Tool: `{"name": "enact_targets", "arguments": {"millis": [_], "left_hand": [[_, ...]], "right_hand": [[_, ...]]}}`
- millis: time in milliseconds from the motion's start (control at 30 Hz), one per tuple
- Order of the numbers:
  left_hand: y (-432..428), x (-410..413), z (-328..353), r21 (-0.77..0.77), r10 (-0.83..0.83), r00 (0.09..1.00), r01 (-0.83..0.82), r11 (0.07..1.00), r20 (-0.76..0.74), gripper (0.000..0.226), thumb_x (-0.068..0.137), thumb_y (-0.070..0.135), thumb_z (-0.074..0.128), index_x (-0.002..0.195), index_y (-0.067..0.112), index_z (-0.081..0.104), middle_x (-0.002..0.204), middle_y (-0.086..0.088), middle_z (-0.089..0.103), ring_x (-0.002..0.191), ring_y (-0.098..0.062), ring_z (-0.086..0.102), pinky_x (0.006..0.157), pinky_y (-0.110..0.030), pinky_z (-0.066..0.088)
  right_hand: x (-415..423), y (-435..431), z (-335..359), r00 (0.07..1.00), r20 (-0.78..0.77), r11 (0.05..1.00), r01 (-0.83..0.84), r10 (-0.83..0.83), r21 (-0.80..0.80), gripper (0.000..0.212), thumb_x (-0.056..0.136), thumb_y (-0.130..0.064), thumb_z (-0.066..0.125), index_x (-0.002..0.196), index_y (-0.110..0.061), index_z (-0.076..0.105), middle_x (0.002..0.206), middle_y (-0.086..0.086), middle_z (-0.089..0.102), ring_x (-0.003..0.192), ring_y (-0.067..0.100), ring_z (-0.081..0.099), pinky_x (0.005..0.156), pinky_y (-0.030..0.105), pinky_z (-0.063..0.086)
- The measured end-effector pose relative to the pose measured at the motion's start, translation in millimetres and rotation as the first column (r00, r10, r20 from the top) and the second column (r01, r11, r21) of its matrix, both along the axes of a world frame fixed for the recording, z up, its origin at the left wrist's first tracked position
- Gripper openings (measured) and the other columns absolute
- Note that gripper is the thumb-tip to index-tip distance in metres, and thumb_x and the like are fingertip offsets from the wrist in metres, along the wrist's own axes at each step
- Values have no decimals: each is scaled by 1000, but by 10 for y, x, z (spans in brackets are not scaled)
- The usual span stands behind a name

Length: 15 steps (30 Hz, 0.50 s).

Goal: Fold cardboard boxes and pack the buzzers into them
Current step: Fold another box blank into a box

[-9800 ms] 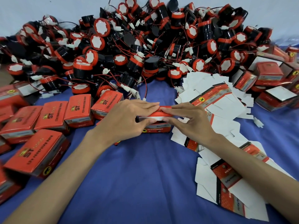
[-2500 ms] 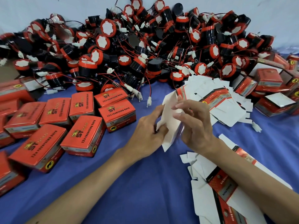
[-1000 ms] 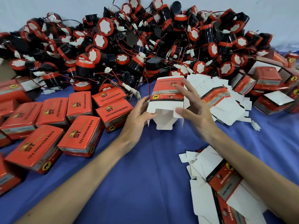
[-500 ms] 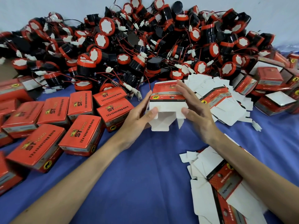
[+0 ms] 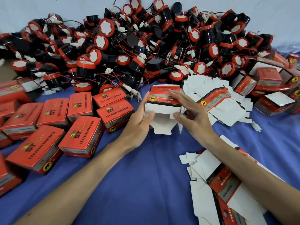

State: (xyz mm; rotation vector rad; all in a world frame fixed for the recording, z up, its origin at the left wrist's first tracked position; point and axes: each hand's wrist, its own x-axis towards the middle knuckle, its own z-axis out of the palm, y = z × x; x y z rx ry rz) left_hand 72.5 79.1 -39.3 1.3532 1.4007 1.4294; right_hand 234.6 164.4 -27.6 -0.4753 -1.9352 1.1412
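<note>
Cardboard box (image 5: 164, 98) in grip of left hand (image 5: 138, 125) and right hand (image 5: 193, 117), left fingertips unseen behind.

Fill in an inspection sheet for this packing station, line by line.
Surface: blue cloth covers the work area.
Job's things: half-folded box, near-end flaps open; buzzer pile behind it; closed boxes on the left; flat box blanks on the right.
Clutter: loose white plug lies on the cloth at right.
Grips: left hand and right hand pinch the half-folded box, one on each side.
Cables: red wires tangle through the buzzer pile.
Surroundings: pale wall behind; more boxes far right.
</note>
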Motion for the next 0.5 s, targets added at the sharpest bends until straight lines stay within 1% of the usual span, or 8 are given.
{"name": "enact_targets", "arguments": {"millis": [67,133,200,267,300,367,433,500], "left_hand": [[13,-4,-13,16,79,997,-79,997,-26,52,101,19,39,145,42,25,97,21,59,92,-1,56,91,-31,48],[16,-9,-7,18,144,988,-143,990,-52,50,103,10,32,148,32,31,98,14,56,81,9,54,78,-16,47],[21,-4,13,-21,189,980,-190,982,-56,50,101,9,30,147,28,36,118,7,59,91,10,54,76,-12,45],[27,2,35,-40,218,975,-220,975,-49,48,100,8,29,144,24,40,122,5,57,93,11,52,75,-8,44],[28,6,46,-44,218,975,-220,974,-45,47,100,8,29,143,22,41,122,4,58,95,8,52,78,-11,44],[34,3,52,-68,196,980,-198,978,-32,44,100,11,33,143,21,41,127,1,57,101,-2,52,85,-23,46],[20,3,41,-94,101,994,-97,991,38,47,100,29,41,146,27,34,132,6,55,110,-6,53,89,-27,46],[-2,0,31,-98,-22,988,37,994,154,62,90,48,39,149,37,22,143,10,46,125,-10,49,100,-37,47]], "right_hand": [[-6,-13,-2,999,6,999,-41,41,23,48,89,-3,58,135,-15,48,142,3,48,137,10,39,94,16,44],[4,-16,9,993,28,994,-112,112,15,49,90,-18,58,137,-9,47,146,6,44,139,14,35,103,20,39],[21,-25,22,978,53,979,-203,204,-32,59,86,-25,57,140,-7,42,150,6,38,142,17,31,108,25,36],[18,-39,22,975,113,980,-196,194,13,61,85,-25,60,141,-12,40,152,4,35,143,16,29,107,25,36],[9,-46,12,978,140,985,-165,156,57,61,86,-25,63,141,-13,40,151,3,36,143,15,29,106,24,38],[-16,-59,-15,985,159,989,-81,61,121,58,89,-28,65,141,-13,42,150,3,38,141,14,32,100,23,45],[-30,-57,-38,988,153,988,9,-32,153,58,90,-28,64,141,-8,44,146,6,43,138,15,37,105,31,44],[-30,-42,-49,986,140,985,69,-91,158,57,89,-24,61,140,-4,45,142,7,47,135,14,41,109,37,40]]}}
